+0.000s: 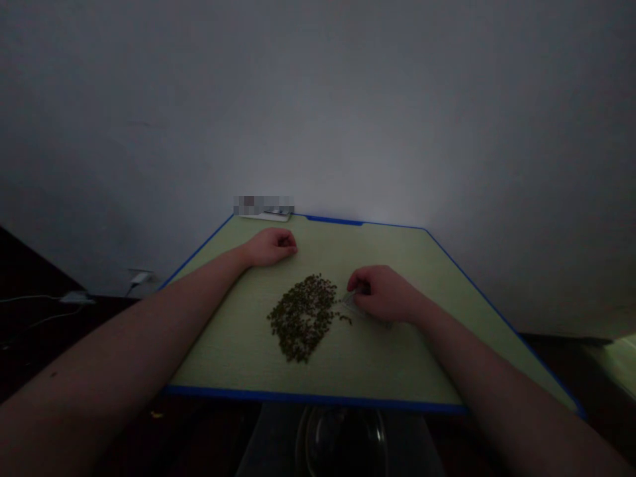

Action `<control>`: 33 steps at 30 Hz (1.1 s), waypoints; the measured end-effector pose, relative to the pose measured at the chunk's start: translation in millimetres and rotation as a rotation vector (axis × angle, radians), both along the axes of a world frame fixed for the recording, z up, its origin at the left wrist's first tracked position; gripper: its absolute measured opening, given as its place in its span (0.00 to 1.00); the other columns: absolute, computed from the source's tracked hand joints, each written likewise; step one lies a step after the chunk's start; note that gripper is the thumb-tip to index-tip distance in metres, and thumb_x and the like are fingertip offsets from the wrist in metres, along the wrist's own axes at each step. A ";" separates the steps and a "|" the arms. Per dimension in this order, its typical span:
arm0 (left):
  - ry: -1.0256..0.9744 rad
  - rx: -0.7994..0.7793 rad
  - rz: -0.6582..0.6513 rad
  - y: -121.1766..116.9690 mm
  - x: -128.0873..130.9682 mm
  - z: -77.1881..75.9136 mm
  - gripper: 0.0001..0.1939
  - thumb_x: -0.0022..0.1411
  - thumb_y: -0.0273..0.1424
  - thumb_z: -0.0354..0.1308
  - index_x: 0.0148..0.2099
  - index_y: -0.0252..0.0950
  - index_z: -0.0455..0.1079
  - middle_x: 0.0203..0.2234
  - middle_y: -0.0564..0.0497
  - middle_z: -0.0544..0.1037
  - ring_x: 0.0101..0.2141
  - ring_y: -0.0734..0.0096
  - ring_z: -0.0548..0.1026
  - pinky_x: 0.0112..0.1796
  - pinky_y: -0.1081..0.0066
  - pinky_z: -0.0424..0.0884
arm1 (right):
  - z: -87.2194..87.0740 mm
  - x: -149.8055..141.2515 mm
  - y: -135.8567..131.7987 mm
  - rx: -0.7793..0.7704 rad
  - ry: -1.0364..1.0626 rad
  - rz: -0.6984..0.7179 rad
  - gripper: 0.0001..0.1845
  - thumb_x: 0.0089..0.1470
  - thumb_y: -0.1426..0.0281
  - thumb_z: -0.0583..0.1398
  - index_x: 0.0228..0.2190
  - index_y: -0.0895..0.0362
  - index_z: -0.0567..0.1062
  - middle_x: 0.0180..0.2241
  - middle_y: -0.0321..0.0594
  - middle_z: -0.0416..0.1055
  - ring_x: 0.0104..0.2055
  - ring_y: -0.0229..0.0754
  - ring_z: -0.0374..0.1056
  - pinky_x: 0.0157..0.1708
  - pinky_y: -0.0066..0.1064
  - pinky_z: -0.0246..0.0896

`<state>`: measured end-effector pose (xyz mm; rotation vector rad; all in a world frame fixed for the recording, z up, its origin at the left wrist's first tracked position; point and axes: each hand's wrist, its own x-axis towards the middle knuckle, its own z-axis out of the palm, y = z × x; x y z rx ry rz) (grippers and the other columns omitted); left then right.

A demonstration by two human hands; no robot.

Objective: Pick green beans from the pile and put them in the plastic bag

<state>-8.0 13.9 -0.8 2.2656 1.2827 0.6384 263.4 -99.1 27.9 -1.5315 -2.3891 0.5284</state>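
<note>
A heap of small dark green beans [304, 317] lies in the middle of a pale green table [233, 344] with a blue edge. My right hand [385, 293] rests just right of the heap, its fingers curled round a small clear item [350, 303] that I cannot make out, touching the heap's right fringe. My left hand [272, 246] lies farther back on the table, closed in a loose fist, apart from the beans, and nothing shows in it.
A white flat device [271, 213] sits at the table's far edge against the grey wall. A clear glass bowl [345, 440] is below the near edge. A plug and cables [139, 278] lie on the dark floor at left.
</note>
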 end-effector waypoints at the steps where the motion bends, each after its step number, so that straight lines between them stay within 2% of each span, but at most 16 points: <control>1: -0.002 -0.001 0.002 0.2 -0.1 -0.4 0.12 0.51 0.39 0.55 0.31 0.34 0.68 0.20 0.54 0.69 0.24 0.76 0.65 0.26 0.74 0.61 | 0.5 0.4 0.3 -0.001 -0.004 -0.014 0.13 0.40 0.76 0.57 0.31 0.58 0.77 0.23 0.38 0.73 0.24 0.36 0.65 0.26 0.26 0.57; 17: 0.005 -0.020 0.020 -2.8 2.2 3.1 0.12 0.50 0.39 0.55 0.31 0.34 0.68 0.20 0.54 0.69 0.24 0.74 0.66 0.27 0.73 0.62 | -4.2 -4.6 2.6 0.056 0.025 0.034 0.13 0.43 0.74 0.57 0.33 0.57 0.78 0.29 0.39 0.75 0.29 0.37 0.68 0.30 0.27 0.59; 25: -0.006 -0.013 0.002 -0.2 0.4 0.2 0.12 0.50 0.39 0.55 0.31 0.34 0.68 0.20 0.54 0.69 0.23 0.75 0.65 0.27 0.74 0.61 | 1.1 5.5 8.3 0.045 -0.125 -0.148 0.12 0.43 0.73 0.58 0.32 0.57 0.77 0.30 0.41 0.76 0.30 0.38 0.68 0.29 0.27 0.59; 33: -0.051 -0.031 -0.005 -0.4 0.6 0.1 0.11 0.50 0.37 0.56 0.30 0.33 0.68 0.20 0.54 0.68 0.23 0.75 0.65 0.26 0.74 0.61 | 10.0 38.2 20.4 0.058 -0.256 -0.327 0.11 0.41 0.74 0.58 0.29 0.58 0.77 0.30 0.44 0.76 0.31 0.42 0.69 0.29 0.30 0.57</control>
